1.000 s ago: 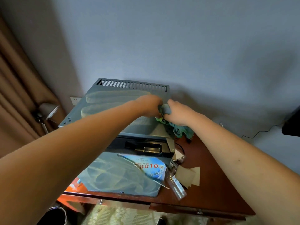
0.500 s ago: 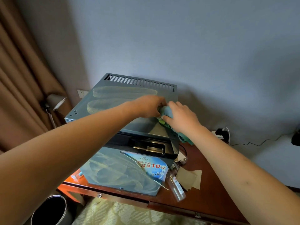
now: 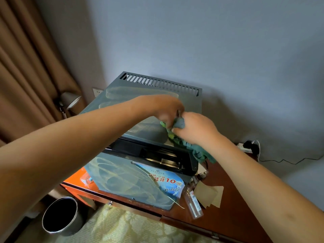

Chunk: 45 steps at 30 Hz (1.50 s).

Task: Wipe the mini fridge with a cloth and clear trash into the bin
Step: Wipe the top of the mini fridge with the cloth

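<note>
A grey mini fridge (image 3: 149, 95) with a vented back edge stands on a reddish wooden desk (image 3: 228, 204); streaky wipe marks show on its top and on its glass door. A teal-green cloth (image 3: 180, 123) is bunched over the fridge's front right corner, its tail hanging down the right side. My left hand (image 3: 166, 109) grips the cloth's upper end, and my right hand (image 3: 194, 128) grips it just beside, knuckles touching. A round dark bin (image 3: 59, 216) stands on the floor at lower left. An empty clear plastic bottle (image 3: 192, 202) and tan paper scraps (image 3: 208, 193) lie on the desk right of the fridge.
Brown curtains (image 3: 26, 76) hang at left, with a small desk lamp (image 3: 70, 100) beside the fridge. A power strip with a plug (image 3: 249, 146) and a cable run along the wall at right. Patterned fabric (image 3: 122, 228) lies in front of the desk.
The view has tilted down and back, bringing the bin and the power strip into sight. Both hands stay together on the cloth at the fridge's front right corner, shifting slightly.
</note>
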Each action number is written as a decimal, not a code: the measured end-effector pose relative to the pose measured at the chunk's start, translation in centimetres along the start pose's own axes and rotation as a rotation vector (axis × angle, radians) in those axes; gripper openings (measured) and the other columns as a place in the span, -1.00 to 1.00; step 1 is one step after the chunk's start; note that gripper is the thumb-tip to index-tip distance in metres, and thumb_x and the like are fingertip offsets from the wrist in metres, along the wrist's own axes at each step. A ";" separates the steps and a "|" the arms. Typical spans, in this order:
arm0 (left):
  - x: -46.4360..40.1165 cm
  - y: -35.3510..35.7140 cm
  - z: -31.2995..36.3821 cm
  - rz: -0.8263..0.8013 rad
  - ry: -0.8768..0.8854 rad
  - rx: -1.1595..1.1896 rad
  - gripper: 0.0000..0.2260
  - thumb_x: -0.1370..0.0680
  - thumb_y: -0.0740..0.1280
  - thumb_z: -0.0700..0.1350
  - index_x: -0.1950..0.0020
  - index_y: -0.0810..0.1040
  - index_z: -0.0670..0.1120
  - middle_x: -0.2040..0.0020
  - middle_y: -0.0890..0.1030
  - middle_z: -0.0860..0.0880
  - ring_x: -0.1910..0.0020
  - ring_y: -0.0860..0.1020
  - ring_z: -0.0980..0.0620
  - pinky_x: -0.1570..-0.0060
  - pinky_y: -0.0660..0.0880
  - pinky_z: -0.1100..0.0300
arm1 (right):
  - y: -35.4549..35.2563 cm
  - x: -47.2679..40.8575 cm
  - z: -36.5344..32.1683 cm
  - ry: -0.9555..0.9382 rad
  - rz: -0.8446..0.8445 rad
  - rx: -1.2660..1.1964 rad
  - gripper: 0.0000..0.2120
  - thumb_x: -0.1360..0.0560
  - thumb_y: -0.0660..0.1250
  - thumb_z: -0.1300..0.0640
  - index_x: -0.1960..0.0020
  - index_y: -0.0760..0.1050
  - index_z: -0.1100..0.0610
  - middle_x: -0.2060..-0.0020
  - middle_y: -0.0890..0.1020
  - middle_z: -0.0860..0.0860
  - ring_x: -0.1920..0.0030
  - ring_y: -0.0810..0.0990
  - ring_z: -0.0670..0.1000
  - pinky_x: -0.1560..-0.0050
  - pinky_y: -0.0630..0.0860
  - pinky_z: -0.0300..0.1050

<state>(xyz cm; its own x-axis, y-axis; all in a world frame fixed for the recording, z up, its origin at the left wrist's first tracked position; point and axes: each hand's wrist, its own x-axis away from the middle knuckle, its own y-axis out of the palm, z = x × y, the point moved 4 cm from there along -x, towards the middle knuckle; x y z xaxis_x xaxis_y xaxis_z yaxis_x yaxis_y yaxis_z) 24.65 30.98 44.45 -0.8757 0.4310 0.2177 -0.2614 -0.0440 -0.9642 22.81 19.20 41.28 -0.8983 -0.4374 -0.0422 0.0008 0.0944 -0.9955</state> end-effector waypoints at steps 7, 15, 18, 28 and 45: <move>0.5 0.1 -1.3 0.169 -0.062 0.124 -0.58 -0.44 0.51 -0.14 -0.29 0.60 -0.03 -0.17 0.66 -0.01 -0.13 0.59 -0.07 -0.15 0.53 0.03 | -0.6 -1.2 -0.3 0.034 0.026 0.037 -0.66 -0.55 0.28 -0.15 -0.16 0.46 0.07 -0.03 0.53 0.07 -0.04 0.57 0.18 0.13 0.47 0.00; 2.6 1.0 -1.7 -0.005 -0.010 0.188 -0.56 -0.36 0.59 -0.11 -0.22 0.65 -0.02 -0.06 0.70 0.08 -0.03 0.64 0.01 -0.13 0.54 0.06 | -0.8 0.6 -2.3 -0.069 -0.130 0.109 -0.67 -0.52 0.30 -0.22 0.00 0.44 0.05 0.14 0.52 -0.03 0.08 0.56 0.12 0.16 0.53 -0.02; 2.0 0.6 -2.9 0.111 -0.043 0.172 -0.59 -0.41 0.54 -0.12 -0.24 0.62 0.00 -0.07 0.69 0.05 -0.05 0.62 -0.04 -0.07 0.53 0.07 | -1.1 -1.1 -2.1 -0.006 -0.070 0.099 -0.66 -0.54 0.28 -0.21 -0.10 0.48 0.05 0.02 0.53 0.01 -0.01 0.57 0.14 0.12 0.53 0.00; 3.6 0.7 -4.5 -0.037 0.042 0.202 -0.61 -0.34 0.63 0.00 -0.14 0.69 0.05 -0.02 0.71 0.15 0.00 0.63 0.08 -0.09 0.52 0.14 | -0.4 0.4 -4.4 -0.029 -0.182 0.094 -0.59 -0.53 0.29 -0.25 -0.18 0.48 0.04 -0.02 0.49 -0.01 -0.02 0.55 0.11 0.05 0.53 0.03; 4.6 1.7 -8.3 0.111 0.157 0.058 -0.71 -0.41 0.54 0.11 -0.11 0.69 0.13 0.02 0.68 0.09 0.06 0.59 0.02 0.05 0.56 0.11 | 0.0 -0.2 -7.4 0.072 -0.134 0.045 -0.60 -0.54 0.30 -0.24 -0.27 0.45 -0.05 0.04 0.43 -0.06 -0.01 0.53 0.07 0.13 0.45 -0.01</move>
<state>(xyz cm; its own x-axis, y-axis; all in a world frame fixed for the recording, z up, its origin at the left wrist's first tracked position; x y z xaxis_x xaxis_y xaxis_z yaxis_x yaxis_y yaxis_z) 23.56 40.40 42.55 -0.8273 0.5560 0.0798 -0.1938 -0.1492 -0.9696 19.73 25.85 41.96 -0.9211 -0.3775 0.0955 -0.1027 -0.0012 -0.9947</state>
